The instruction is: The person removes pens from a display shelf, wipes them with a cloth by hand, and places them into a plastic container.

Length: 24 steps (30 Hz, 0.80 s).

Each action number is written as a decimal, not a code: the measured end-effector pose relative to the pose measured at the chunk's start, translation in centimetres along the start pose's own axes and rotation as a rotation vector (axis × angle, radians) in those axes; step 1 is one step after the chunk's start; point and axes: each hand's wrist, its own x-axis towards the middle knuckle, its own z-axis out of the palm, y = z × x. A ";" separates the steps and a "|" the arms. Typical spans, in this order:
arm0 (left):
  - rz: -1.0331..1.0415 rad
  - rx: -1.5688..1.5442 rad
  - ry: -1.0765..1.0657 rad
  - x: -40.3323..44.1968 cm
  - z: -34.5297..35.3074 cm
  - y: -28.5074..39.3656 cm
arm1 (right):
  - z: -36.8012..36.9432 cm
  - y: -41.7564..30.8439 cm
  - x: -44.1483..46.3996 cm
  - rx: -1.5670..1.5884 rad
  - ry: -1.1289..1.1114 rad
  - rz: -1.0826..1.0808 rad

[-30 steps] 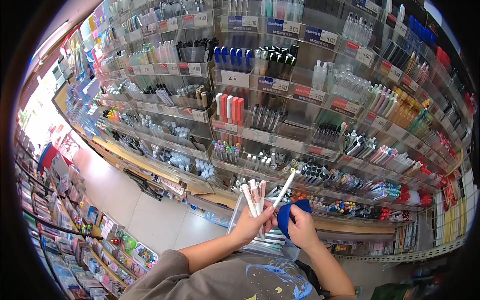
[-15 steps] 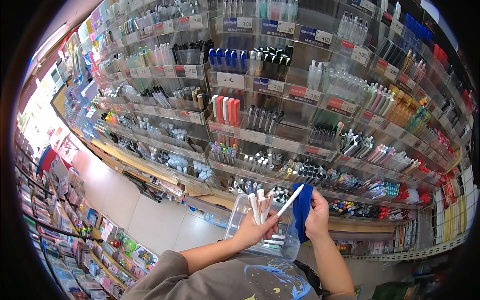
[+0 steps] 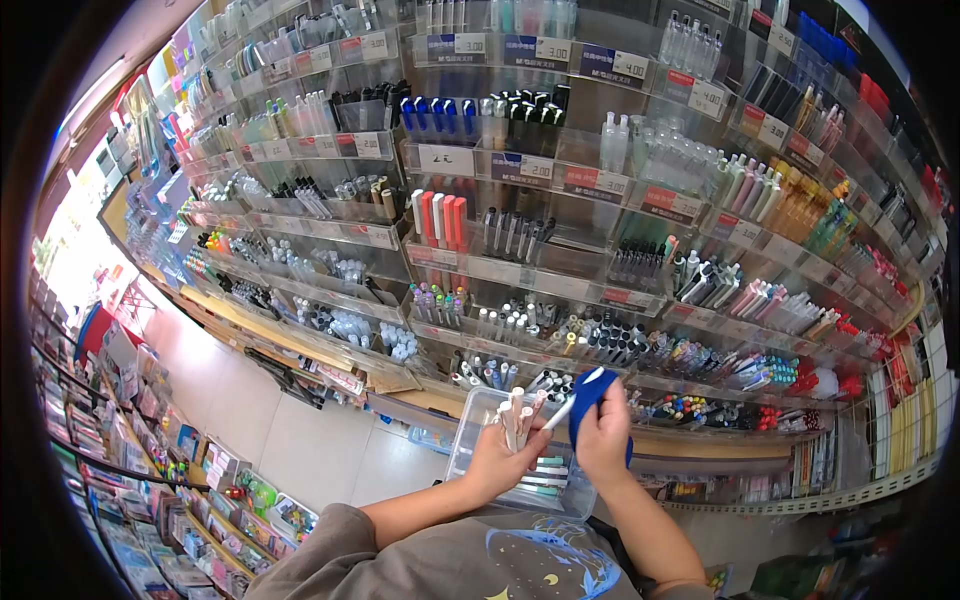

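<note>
My left hand [image 3: 497, 462] is closed around several white and pale pink pens [image 3: 515, 415]. One white pen [image 3: 562, 412] slants out of that hand up to the right. In my right hand [image 3: 603, 440] is a blue cloth [image 3: 590, 393], folded over the upper part of the slanting pen, whose white tip shows above it. Below both hands is a clear plastic box [image 3: 468, 425] with several pens [image 3: 543, 478] lying in it, some with green parts. My left hand hides part of the box.
Tiered clear acrylic racks [image 3: 480, 265] full of pens, with price labels, rise in front of me. A wooden ledge [image 3: 430, 402] runs beneath them. To the lower left are a tiled floor [image 3: 300, 440] and a stand of small goods [image 3: 200, 520]. A wire rack [image 3: 900, 430] is at right.
My right hand and the blue cloth have moved left and closed over the slanting pen, which stood bare beside the cloth before. The view has shifted slightly.
</note>
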 end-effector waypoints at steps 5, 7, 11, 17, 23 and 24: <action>0.076 0.041 0.003 0.5 -0.4 -0.4 | 0.4 1.5 -0.8 -0.032 -0.034 0.020; -0.011 -0.080 -0.047 0.1 -0.2 0.7 | 0.1 -0.3 -0.1 -0.005 0.014 0.005; -0.119 -0.125 -0.139 -0.5 0.1 1.2 | -1.4 -1.4 1.4 0.317 0.107 0.146; -0.039 -0.009 -0.032 -0.3 0.1 -0.3 | -1.0 -0.1 0.2 0.258 0.091 0.166; 0.029 0.028 -0.034 -0.4 -0.1 0.0 | -1.2 0.4 0.4 0.264 0.112 0.080; 0.029 0.012 -0.047 -0.5 -0.1 0.3 | -1.5 -0.1 0.5 0.324 0.113 0.112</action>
